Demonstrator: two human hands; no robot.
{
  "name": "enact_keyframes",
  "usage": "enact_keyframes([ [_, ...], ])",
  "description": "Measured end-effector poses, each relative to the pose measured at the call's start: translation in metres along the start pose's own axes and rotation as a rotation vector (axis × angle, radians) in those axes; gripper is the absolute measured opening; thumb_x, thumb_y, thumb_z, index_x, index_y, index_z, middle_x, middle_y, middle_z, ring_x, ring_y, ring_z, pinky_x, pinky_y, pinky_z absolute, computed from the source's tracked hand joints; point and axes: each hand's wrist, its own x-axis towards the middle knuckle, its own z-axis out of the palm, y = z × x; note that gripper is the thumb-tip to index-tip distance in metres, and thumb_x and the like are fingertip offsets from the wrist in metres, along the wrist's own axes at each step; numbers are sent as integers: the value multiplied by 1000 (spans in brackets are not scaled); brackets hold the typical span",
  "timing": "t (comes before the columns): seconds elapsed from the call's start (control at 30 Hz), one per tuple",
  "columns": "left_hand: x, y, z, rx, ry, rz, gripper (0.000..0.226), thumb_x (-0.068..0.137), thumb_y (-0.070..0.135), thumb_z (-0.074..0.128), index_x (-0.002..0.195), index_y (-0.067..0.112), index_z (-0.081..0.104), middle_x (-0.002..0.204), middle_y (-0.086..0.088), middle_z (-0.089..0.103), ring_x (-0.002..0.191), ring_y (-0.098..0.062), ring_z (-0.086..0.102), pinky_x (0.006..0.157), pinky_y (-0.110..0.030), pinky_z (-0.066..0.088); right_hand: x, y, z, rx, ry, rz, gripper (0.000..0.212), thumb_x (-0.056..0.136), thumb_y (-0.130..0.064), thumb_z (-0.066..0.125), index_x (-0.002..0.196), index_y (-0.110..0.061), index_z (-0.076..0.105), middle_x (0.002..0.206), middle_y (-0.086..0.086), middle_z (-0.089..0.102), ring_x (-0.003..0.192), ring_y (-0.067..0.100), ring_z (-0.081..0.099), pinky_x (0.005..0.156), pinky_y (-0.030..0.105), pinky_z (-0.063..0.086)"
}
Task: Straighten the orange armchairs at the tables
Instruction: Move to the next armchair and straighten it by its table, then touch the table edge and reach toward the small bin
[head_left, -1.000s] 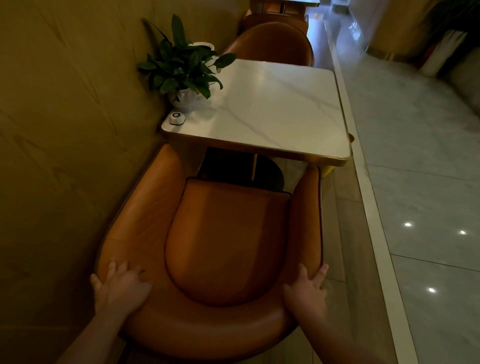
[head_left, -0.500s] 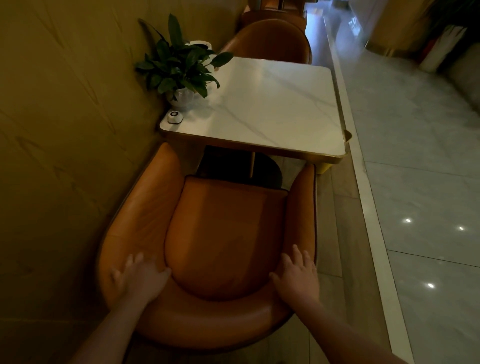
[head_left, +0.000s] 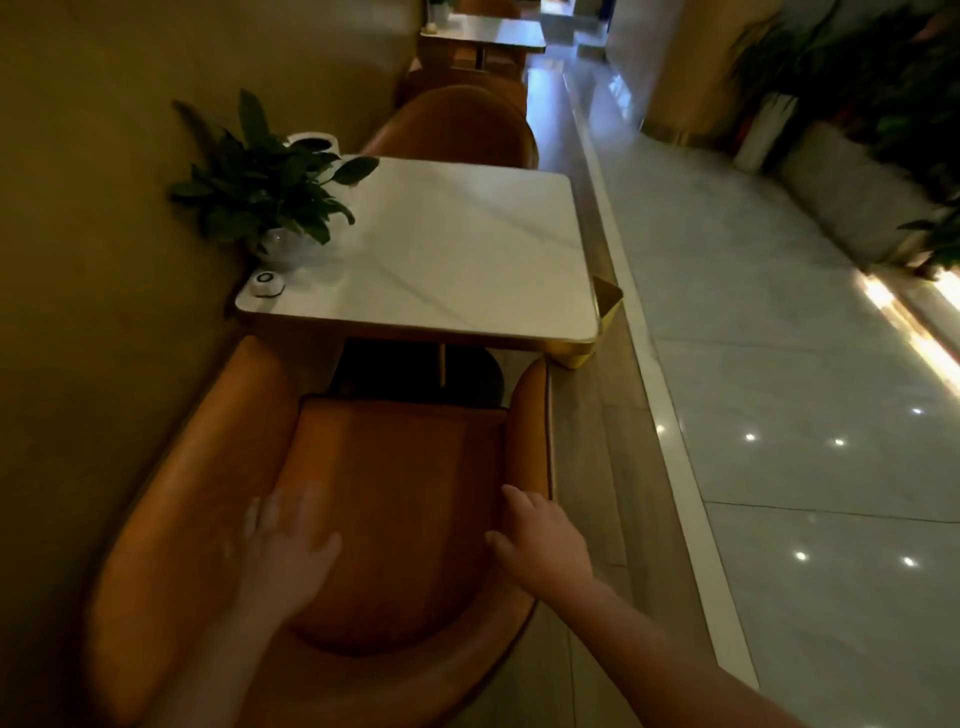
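Note:
An orange armchair (head_left: 171, 519) stands below me, its open front facing a white marble table (head_left: 457, 249) and its left side close to the wall. My left hand (head_left: 288, 545) hovers blurred over the seat cushion's left edge, fingers spread, holding nothing. My right hand (head_left: 535, 535) is open over the cushion's right edge beside the right armrest; I cannot tell if it touches. A second orange armchair (head_left: 462, 124) faces the table from its far side. More orange seats and another table (head_left: 488, 34) lie farther back.
A potted plant (head_left: 270, 192), a white cup (head_left: 311, 143) and a small round call button (head_left: 266, 283) sit at the table's wall side. A gold bin (head_left: 597, 322) hangs at the table's right corner. A raised white curb (head_left: 654, 374) separates this strip from the glossy aisle. Planters (head_left: 852, 192) line the right.
Both hands have left the chair's back rim and moved forward and inward over the seat. My view has lifted, showing more of the row ahead.

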Motion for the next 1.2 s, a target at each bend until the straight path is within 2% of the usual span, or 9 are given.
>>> enact_keyframes([
  [0.17,11,59,-14,15,22,-8,80,96,66,39,159,32,3,169,-5,3,154,-28,1,122,-53,11,28,24,-31,28,-12,-68,66,95,-47,54,151,-25,28,149,-2,41,138,19,35,108,36,40],
  [0.37,19,140,-22,-44,93,-67,81,96,65,41,160,32,4,168,-6,5,154,-29,2,121,-55,13,61,62,-73,17,-52,-183,64,95,-47,53,150,-27,28,147,-3,43,135,19,38,106,37,42],
  [0.53,14,213,-35,-73,90,-104,77,99,59,39,160,29,1,169,-7,-1,154,-29,-3,122,-50,9,89,91,-118,17,-61,-303,61,95,-49,51,149,-29,29,144,-2,46,132,21,42,104,39,45],
  [0.7,22,275,-49,-71,118,-113,77,99,60,38,159,29,2,168,-6,1,154,-29,-1,121,-51,13,121,117,-171,26,-28,-347,56,95,-45,52,145,-29,33,138,0,50,127,21,45,99,37,46],
  [0.97,87,369,-57,-14,152,-51,76,98,63,34,159,34,-1,169,-4,1,154,-26,-4,122,-54,9,203,166,-244,50,35,-333,55,95,-42,52,145,-28,35,141,0,49,128,22,45,101,39,46],
  [1.2,181,449,-77,-25,164,-71,77,98,64,34,159,33,0,168,-7,1,154,-29,-4,122,-56,10,318,195,-298,-7,-6,-345,63,96,-45,54,149,-26,27,146,4,44,133,25,40,105,42,43],
])
